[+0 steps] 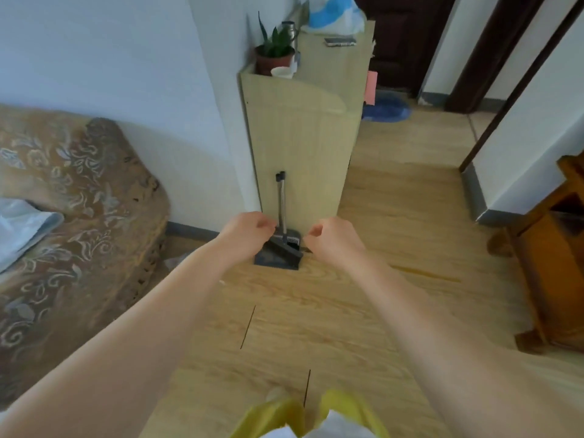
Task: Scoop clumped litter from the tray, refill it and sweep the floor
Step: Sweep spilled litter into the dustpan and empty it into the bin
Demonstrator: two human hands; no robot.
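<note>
seen from head height, looking down and forward along a pale wood floor [316, 311]. nearest, at the bottom edge, yellow trousers [278, 412] and a bit of white top. two bare forearms stretched out ahead. left hand [248, 230] with fingers loosely curled, grasping nothing, right beside the lower end of a metal handle. right hand [331, 240] likewise loosely curled and empty, just to the right of the dustpan. neither hand yet touching the tools, as far as can be told.

between the hands, a dark dustpan [278, 256] standing on the floor with a broom [282, 200] clipped upright in it, the pair parked against the end panel of a light wooden cabinet [300, 137]. to the left, a patterned brown sofa [72, 197] against the white wall. on the cabinet top, a potted plant [274, 52], a white cup [282, 72], a phone [339, 41]. farther off, a blue mat [387, 110] by a dark doorway.

no litter tray, scoop or litter bag anywhere in view, so scooping and refilling impossible to judge from here. likely at the start of the sweeping step: broom not yet lifted, floor still to be swept.
</note>
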